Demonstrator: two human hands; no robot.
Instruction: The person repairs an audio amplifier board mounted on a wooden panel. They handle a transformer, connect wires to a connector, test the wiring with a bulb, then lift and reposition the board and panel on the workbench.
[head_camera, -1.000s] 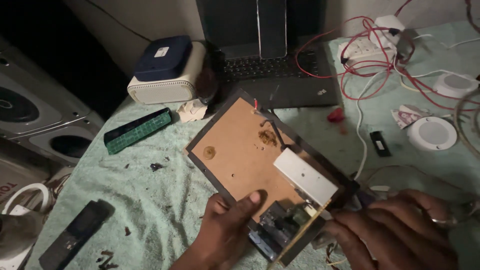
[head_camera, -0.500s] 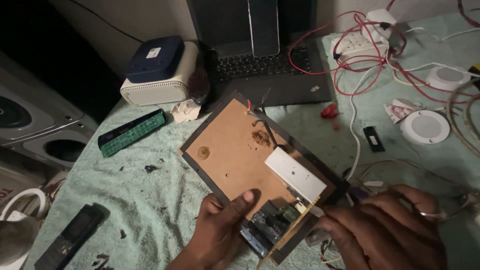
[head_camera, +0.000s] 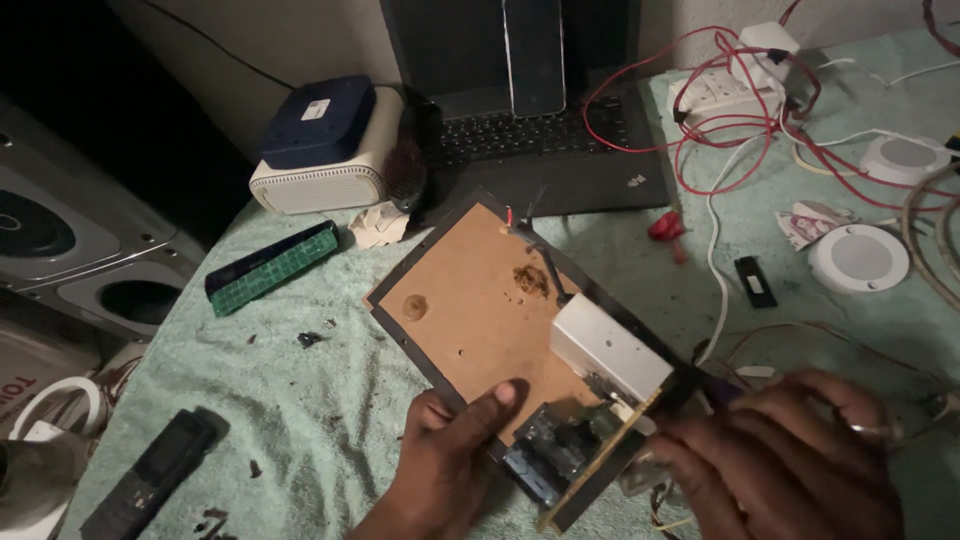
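Observation:
A brown board (head_camera: 480, 300) in a dark frame lies tilted on a pale green towel (head_camera: 300, 400). It carries a white rectangular box (head_camera: 608, 352) and a small circuit with dark parts (head_camera: 560, 445) at its near end. My left hand (head_camera: 450, 465) grips the board's near edge, thumb on top. My right hand (head_camera: 785, 450) is blurred at the board's near right corner, fingers curled by the circuit and thin wires; what it holds is not visible.
A laptop (head_camera: 540, 150) with a phone leaning on it stands behind. A white and blue box (head_camera: 325, 145), a green circuit strip (head_camera: 270, 265), red wires (head_camera: 720, 120), round white discs (head_camera: 858, 258), a grey speaker (head_camera: 70, 240) and a dark remote (head_camera: 150, 470) surround the board.
The view has shifted a little, so the board sits slightly higher and to the left. Both hands stay at the board's near end; the right hand has moved slightly.

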